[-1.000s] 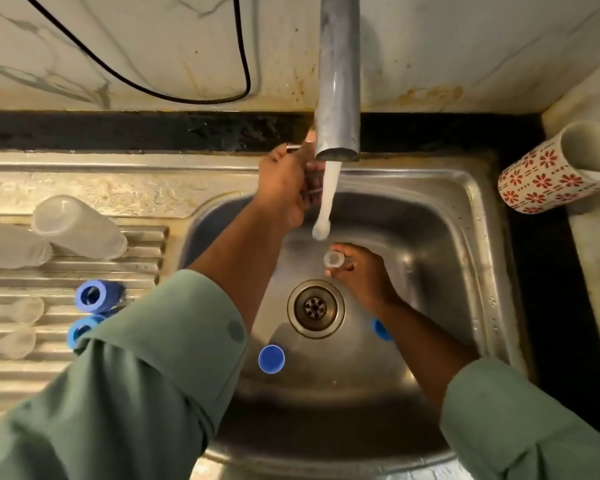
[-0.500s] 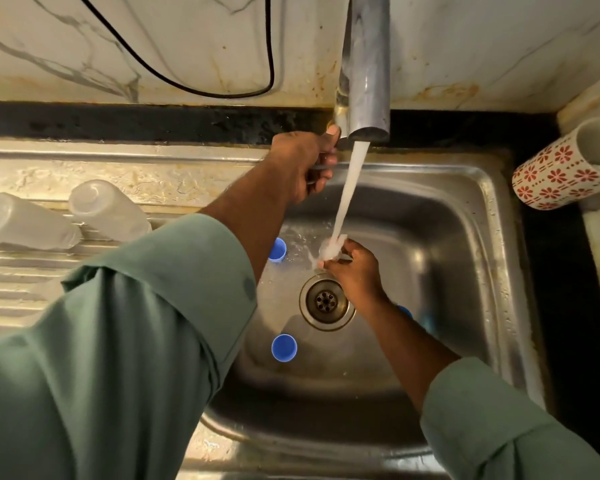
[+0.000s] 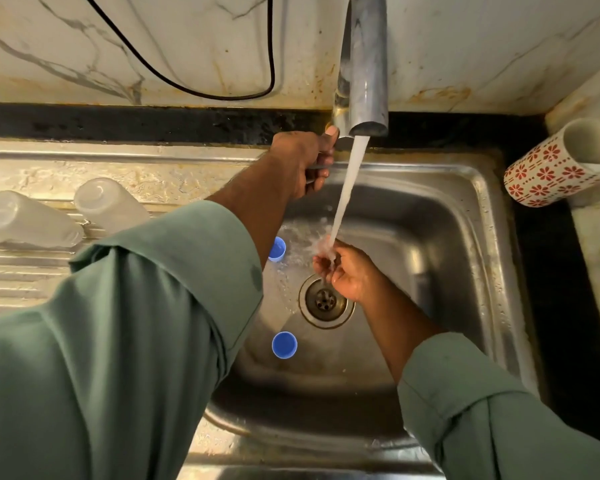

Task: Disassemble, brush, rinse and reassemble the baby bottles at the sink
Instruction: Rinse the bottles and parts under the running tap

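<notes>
- Under the running stream, the right hand (image 3: 352,271) is curling its fingers round a small clear piece, probably a bottle teat, though splashing water is blurring it too much to name for certain.
- Water (image 3: 347,188) is pouring from the steel tap spout (image 3: 362,64) straight onto those fingers, just above the drain (image 3: 326,301).
- Up at the base of the spout, the left hand (image 3: 305,164) is gripping the tap lever, its thumb lying against the metal.
- Down in the sink basin (image 3: 465,271), two blue caps are sitting: one blue cap (image 3: 277,249) is lying beside the left forearm near the splash, the other blue cap (image 3: 284,345) is resting nearer the front, below the drain.
- Over on the ribbed drainboard (image 3: 14,278), two clear bottle bodies are lying on their sides, one bottle (image 3: 25,220) at the far left and the second bottle (image 3: 108,206) just beside it.
- Off to the right, a patterned mug (image 3: 555,168) is lying tipped over on the dark counter.
- Behind everything, a black cable (image 3: 194,88) is looping across the marble wall.
</notes>
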The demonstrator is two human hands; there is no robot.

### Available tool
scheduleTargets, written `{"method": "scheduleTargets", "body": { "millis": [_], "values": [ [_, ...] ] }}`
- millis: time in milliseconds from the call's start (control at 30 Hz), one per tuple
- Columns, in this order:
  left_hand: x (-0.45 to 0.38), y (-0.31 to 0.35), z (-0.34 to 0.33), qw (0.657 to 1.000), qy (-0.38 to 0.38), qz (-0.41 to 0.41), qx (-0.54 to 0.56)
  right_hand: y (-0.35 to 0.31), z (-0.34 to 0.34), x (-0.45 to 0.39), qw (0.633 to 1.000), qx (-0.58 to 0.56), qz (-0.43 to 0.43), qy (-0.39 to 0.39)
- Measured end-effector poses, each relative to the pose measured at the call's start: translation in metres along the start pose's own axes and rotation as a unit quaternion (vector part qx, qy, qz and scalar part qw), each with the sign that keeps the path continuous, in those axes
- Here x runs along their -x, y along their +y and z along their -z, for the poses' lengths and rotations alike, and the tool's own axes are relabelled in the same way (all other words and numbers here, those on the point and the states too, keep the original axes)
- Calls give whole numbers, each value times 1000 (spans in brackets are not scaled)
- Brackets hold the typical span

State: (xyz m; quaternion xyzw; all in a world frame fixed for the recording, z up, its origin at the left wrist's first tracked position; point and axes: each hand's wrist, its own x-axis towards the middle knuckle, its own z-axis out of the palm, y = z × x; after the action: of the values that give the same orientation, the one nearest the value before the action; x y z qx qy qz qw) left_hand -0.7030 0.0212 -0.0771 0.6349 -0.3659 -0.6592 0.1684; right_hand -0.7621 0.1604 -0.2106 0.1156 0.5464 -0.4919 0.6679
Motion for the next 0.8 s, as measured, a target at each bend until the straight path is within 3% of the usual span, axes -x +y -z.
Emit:
{"method": "scheduleTargets", "body": {
  "millis": [100,433,567,800],
  "values": [
    [0,1,2,1000,2,0,-2,-1,-2,-6,999,-34,3,18],
    [2,4,3,1000,3,8,-9,-3,-6,-16,997,11,69,42],
    [3,5,3,1000,4,4,-12,-3,-11,-8,989,125,77,19],
    [4,5,1,1000,16,10,-11,3,-7,-6,889,389,231,73]
  ]
}}
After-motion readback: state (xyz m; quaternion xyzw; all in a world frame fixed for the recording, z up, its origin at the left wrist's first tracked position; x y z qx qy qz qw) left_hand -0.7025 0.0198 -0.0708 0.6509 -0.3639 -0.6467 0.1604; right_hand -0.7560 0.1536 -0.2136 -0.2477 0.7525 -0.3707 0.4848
